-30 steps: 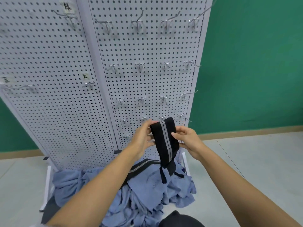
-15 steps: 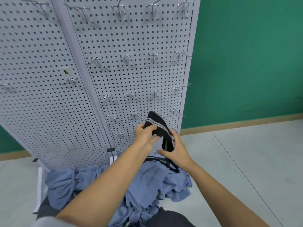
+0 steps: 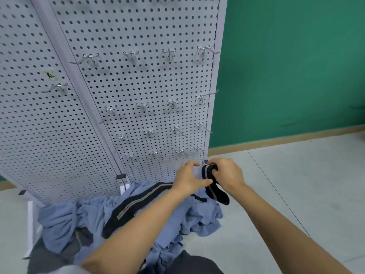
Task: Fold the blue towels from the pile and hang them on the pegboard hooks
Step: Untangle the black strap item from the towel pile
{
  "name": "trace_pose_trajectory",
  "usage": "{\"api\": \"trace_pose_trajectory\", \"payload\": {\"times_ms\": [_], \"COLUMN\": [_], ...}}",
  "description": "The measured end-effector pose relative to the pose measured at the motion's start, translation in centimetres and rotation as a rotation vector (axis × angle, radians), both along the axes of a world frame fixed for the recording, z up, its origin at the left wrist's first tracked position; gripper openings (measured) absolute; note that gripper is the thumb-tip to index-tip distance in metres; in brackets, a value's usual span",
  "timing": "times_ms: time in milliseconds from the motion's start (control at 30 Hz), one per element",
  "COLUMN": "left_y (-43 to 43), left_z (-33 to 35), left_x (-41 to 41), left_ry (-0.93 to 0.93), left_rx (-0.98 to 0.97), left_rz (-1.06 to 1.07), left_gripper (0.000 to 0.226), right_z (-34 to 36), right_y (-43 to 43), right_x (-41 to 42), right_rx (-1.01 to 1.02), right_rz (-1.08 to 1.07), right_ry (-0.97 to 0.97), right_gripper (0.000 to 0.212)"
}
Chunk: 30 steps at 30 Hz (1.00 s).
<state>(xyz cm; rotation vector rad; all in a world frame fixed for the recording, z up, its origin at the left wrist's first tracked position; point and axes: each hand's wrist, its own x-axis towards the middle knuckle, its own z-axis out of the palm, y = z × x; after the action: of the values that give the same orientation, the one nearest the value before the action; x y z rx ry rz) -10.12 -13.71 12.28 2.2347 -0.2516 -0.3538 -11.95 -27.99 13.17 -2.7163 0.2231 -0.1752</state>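
Gripping the dark striped strap (image 3: 216, 192), right hand (image 3: 227, 175) fisted low; left hand (image 3: 188, 178) open-fingered beside it.

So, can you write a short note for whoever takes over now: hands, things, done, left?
Right hand: grips a black folded cloth with a grey stripe, low by the white metal pegboard.
Left hand: open, thumb touching that cloth.
Pile of light blue towels: on the floor at the board's foot.
Done: no towel on any visible hook.
Left: fold and hang all.
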Motion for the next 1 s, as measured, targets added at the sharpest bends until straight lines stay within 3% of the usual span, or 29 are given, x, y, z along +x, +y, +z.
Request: {"api": "trace_pose_trajectory", "payload": {"times_ms": [200, 400, 633, 700, 867, 1000], "left_y": [-3.7, -3.6, -4.4, -5.1, -6.1, -6.4], "left_z": [-2.1, -3.4, -2.7, -2.9, -5.8, -7.8], "left_x": [-0.1, 1.5, 3.8, 4.6, 6.3, 7.3], "left_ry": [-0.069, -0.208, -0.413, -0.399, -0.226, -0.320], "left_rx": [0.065, 0.100, -0.003, 0.037, 0.187, 0.125], "left_rz": [-0.014, 0.037, 0.112, 0.148, 0.154, 0.205], "left_gripper": [0.066, 0.029, 0.023, 0.024, 0.027, 0.027], "right_z": [0.7, 0.2, -0.8, -1.5, -5.1, -7.1], "right_y": [-1.6, -4.1, -6.3, -6.2, -5.8, -5.9], "right_x": [0.7, 1.5, 3.6, 5.0, 8.2, 9.7], "right_rx": [-0.157, -0.147, 0.047, 0.131, 0.327, 0.385], "right_rz": [0.038, 0.106, 0.056, 0.032, 0.065, 0.084], "right_ry": [0.075, 0.082, -0.165, -0.212, -0.101, -0.106], "right_gripper": [0.031, 0.026, 0.034, 0.031, 0.035, 0.039]}}
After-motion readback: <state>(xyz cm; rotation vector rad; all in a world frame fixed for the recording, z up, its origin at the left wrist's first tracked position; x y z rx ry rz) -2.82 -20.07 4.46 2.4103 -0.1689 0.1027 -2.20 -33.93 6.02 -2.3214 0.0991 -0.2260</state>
